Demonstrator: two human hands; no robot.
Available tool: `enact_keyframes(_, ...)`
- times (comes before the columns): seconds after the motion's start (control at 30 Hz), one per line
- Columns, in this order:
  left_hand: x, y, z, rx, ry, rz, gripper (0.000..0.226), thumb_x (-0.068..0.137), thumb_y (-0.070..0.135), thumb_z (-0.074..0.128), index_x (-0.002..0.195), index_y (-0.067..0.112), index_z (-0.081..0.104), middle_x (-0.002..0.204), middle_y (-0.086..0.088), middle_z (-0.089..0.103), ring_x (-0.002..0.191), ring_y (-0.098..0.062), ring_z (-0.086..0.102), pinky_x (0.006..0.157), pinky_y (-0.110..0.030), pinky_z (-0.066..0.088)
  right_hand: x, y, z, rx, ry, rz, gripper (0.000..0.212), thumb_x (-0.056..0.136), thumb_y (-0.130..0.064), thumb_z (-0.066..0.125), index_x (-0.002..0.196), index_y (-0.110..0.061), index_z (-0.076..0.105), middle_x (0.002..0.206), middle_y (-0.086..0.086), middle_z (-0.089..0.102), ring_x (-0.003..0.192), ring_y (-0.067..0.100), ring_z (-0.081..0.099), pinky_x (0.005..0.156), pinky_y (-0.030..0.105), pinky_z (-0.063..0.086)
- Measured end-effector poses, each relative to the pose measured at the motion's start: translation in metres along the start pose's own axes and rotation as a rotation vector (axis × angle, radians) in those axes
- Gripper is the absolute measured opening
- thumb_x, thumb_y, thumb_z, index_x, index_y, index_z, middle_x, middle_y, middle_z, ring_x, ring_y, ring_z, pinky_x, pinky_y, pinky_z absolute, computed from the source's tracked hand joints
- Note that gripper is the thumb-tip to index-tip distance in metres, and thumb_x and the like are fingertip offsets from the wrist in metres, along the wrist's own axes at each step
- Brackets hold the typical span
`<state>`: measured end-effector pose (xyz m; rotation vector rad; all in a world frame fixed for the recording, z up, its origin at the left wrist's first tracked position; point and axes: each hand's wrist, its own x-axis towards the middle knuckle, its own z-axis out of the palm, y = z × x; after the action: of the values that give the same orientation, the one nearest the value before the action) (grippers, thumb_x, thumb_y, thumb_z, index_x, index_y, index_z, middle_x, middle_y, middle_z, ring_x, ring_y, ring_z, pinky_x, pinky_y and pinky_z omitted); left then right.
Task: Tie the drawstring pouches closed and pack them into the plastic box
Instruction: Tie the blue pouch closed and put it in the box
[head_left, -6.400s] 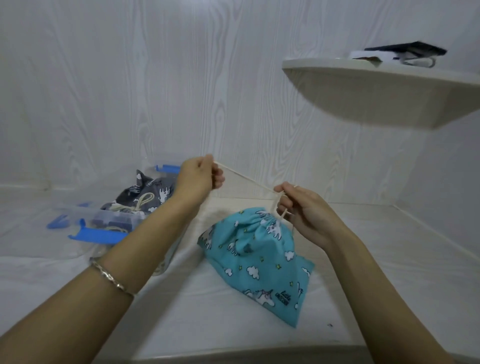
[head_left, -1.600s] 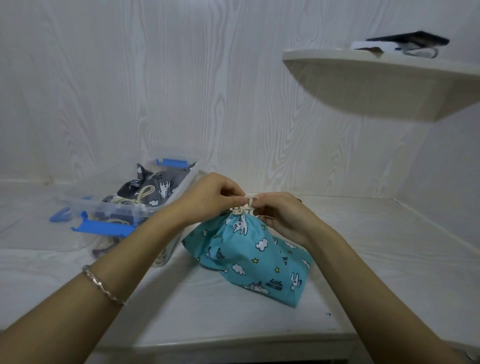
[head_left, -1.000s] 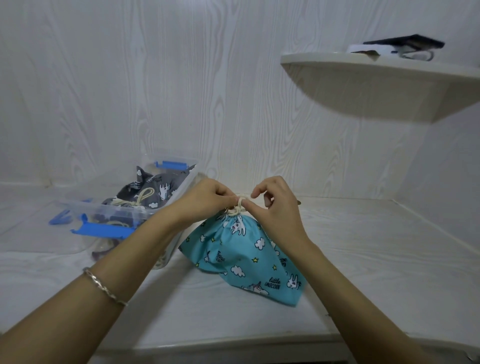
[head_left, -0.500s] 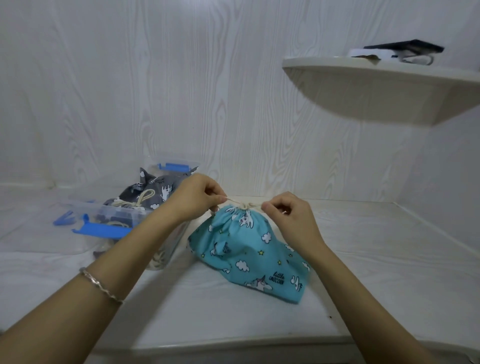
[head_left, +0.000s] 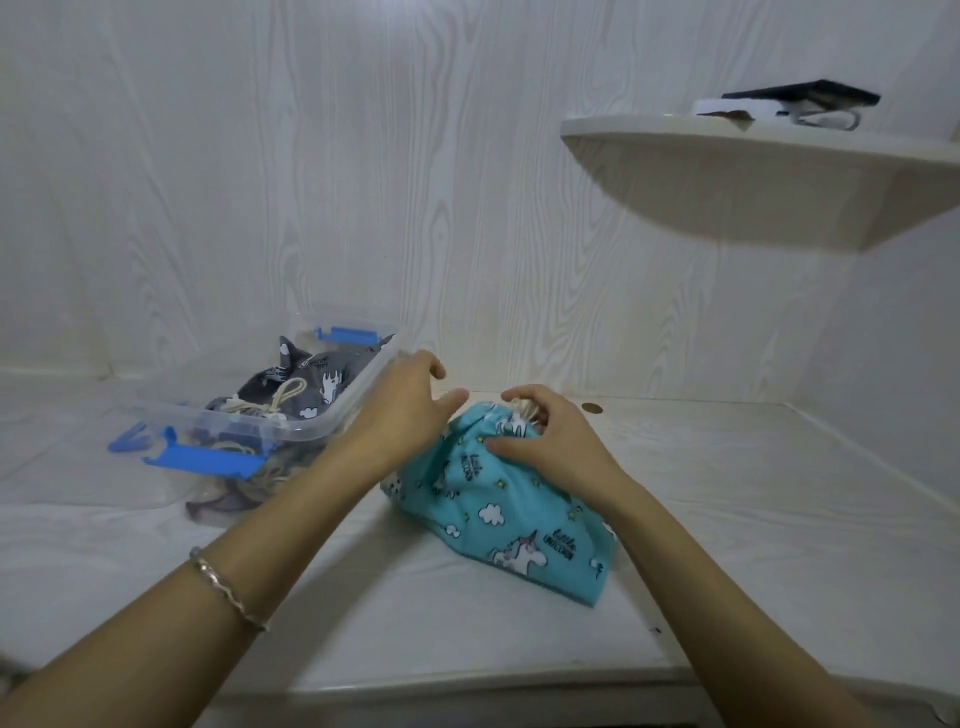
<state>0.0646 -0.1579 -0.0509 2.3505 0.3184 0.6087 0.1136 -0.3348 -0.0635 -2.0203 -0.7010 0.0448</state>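
A turquoise unicorn-print drawstring pouch (head_left: 511, 514) lies on the white counter, its neck gathered and tied with a cream cord (head_left: 522, 410). My right hand (head_left: 545, 441) grips the pouch just below the knot, fingers curled over the top and thumb on the fabric. My left hand (head_left: 410, 410) hovers at the pouch's left side with fingers spread and relaxed, holding nothing. The clear plastic box (head_left: 332, 418) with blue latches stands to the left. A grey printed pouch (head_left: 301, 389) with a cream cord lies inside it.
A rounded wall shelf (head_left: 753, 176) juts out at upper right with a dark flat item and a white object on it. The wood-grain wall rises right behind the box. A small round mark (head_left: 591, 408) sits on the counter behind the pouch. The counter's front edge runs along the bottom.
Both hands let go of the cord ends after pulling the knot tight. My right hand moved onto the pouch's neck, and my left hand opened beside it.
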Motion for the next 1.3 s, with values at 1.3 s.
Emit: enact_keyframes(1.3,-0.036,-0.056,-0.155,-0.688,0.065,-0.376,0.016,0.088,0.008,0.051,0.094,0.004,0.066,0.088,-0.012,0.075,0.080,-0.023,0.072,0.081,-0.042,0.059,0.255,-0.113,0.146,-0.655,-0.084,-0.491,0.020,0.088,0.002,0.043,0.097,-0.005,0.060,0.099,0.016,0.063,0.094,0.033,0.055,0.073,0.038,0.043)
